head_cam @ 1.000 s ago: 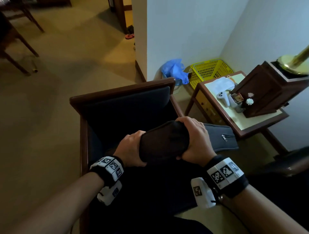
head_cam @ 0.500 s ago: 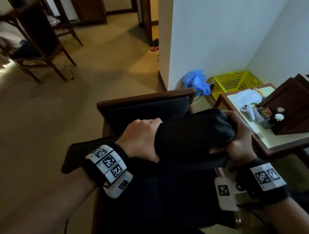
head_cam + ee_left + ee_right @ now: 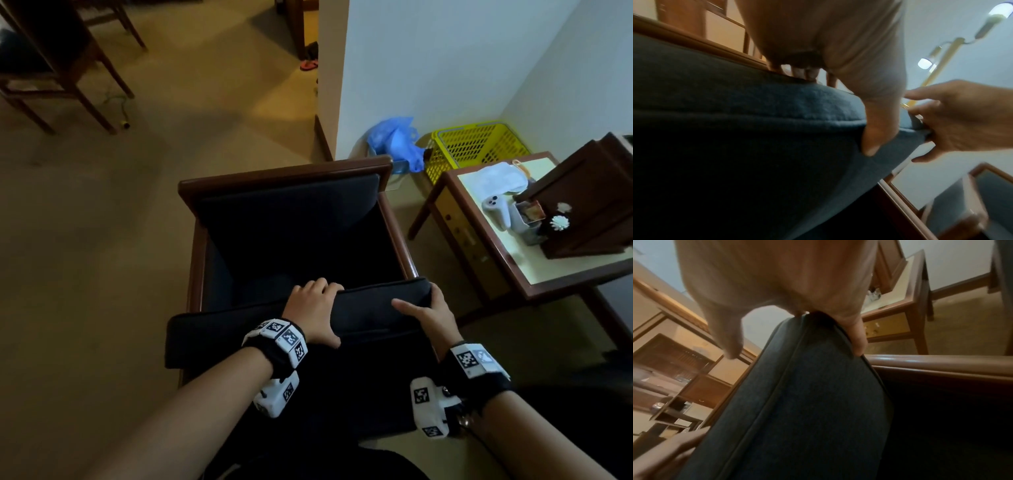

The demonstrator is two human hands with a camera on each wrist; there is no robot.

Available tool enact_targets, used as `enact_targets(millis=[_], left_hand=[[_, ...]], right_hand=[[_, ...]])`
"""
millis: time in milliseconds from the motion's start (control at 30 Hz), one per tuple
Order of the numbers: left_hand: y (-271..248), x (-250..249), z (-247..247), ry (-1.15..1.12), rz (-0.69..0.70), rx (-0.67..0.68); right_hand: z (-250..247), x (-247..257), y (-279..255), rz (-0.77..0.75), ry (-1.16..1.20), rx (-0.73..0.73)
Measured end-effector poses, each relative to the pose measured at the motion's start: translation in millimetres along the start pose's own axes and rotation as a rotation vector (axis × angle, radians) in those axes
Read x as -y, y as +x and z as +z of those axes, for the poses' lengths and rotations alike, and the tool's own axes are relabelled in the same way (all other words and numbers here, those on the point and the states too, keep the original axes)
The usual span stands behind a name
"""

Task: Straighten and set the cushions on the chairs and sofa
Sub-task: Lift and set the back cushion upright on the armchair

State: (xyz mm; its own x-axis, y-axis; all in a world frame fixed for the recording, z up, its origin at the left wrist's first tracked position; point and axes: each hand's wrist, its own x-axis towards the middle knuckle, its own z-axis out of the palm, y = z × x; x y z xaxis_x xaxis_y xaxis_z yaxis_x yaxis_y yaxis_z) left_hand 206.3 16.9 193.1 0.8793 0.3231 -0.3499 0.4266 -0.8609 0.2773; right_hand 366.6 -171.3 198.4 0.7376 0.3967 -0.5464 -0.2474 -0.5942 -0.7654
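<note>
A dark seat cushion [image 3: 370, 308] lies tilted across the front of a wooden armchair [image 3: 284, 174]. Its left end sticks out past the left armrest. My left hand [image 3: 313, 308] grips the cushion near its middle, fingers curled over the far edge and thumb on the near side. My right hand [image 3: 428, 315] holds the cushion's right corner, with the index finger lying along the top. In the left wrist view my left hand [image 3: 859, 81] clamps the cushion [image 3: 756, 129] and my right hand [image 3: 962, 121] is at the corner. The right wrist view shows the right hand [image 3: 797, 288] round the cushion's [image 3: 807, 402] piped edge. A dark back cushion [image 3: 291, 205] stands in the chair.
To the right stands a side table [image 3: 534, 274] with a white controller [image 3: 496, 209], a folded cloth [image 3: 500, 181] and a dark wooden box [image 3: 589, 205]. A yellow basket [image 3: 476, 144] and blue bag [image 3: 394, 140] sit by the wall. Wooden chairs [image 3: 68, 68] stand far left on carpet.
The cushion was bunched up and raised between both hands; now it is spread out and lower, across the chair's front. My right hand has shifted to its right corner.
</note>
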Motion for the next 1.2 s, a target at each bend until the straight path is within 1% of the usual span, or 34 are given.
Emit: enact_targets(millis=[67,133,167,233,300,333,367,400,433,500,533,567,633,700,767,800,867,1033,1133,1200], left_hand=[[-8,14,1,-0.201,-0.033,0.038],[-23,37,0,-0.409,-0.136,0.046],[-33,51,0,-0.467,-0.205,0.025],[-59,82,1,-0.5,-0.357,-0.02],[-91,115,7,-0.458,-0.52,-0.06],[-107,133,15,-0.425,-0.602,-0.102],[-122,147,22,-0.416,-0.683,-0.172],[-134,156,28,-0.462,-0.775,-0.235],[-143,160,32,-0.582,-0.855,-0.297],[-150,165,41,-0.947,-0.964,-0.399],[-150,166,45,-1.119,-0.988,-0.42],[-148,167,49,-1.238,-1.004,-0.419],[-144,169,53,-1.355,-1.045,-0.393],[-141,173,56,-1.4,-1.105,-0.375],[-141,174,56,-1.432,-1.153,-0.317],[-141,173,53,-1.457,-1.145,-0.288],[-138,174,50,-1.483,-1.105,-0.292],[-122,167,25,-1.45,-1.106,-0.373],[-116,167,3,-1.43,-1.044,-0.442],[-107,175,-18,-1.398,-0.995,-0.473]], right_hand=[[9,1,0,0.038,-0.059,-0.055],[17,5,2,0.135,-0.091,-0.117],[19,6,4,0.18,-0.092,-0.145],[21,6,9,0.268,-0.085,-0.186],[25,8,10,0.34,-0.076,-0.243],[26,9,9,0.368,-0.059,-0.269],[27,9,11,0.391,-0.038,-0.289],[27,9,11,0.414,-0.006,-0.295],[28,7,13,0.434,0.02,-0.291],[27,5,14,0.46,0.037,-0.27],[26,2,15,0.461,0.044,-0.268],[25,0,15,0.457,0.059,-0.273],[25,-1,10,0.455,0.085,-0.296],[26,-2,7,0.44,0.14,-0.333],[27,-2,1,0.427,0.209,-0.358],[28,-1,-1,0.43,0.237,-0.373],[29,1,-1,0.418,0.245,-0.42],[19,13,5,0.389,0.199,-0.492],[14,29,7,0.365,0.165,-0.509],[11,50,13,0.324,0.204,-0.515]])
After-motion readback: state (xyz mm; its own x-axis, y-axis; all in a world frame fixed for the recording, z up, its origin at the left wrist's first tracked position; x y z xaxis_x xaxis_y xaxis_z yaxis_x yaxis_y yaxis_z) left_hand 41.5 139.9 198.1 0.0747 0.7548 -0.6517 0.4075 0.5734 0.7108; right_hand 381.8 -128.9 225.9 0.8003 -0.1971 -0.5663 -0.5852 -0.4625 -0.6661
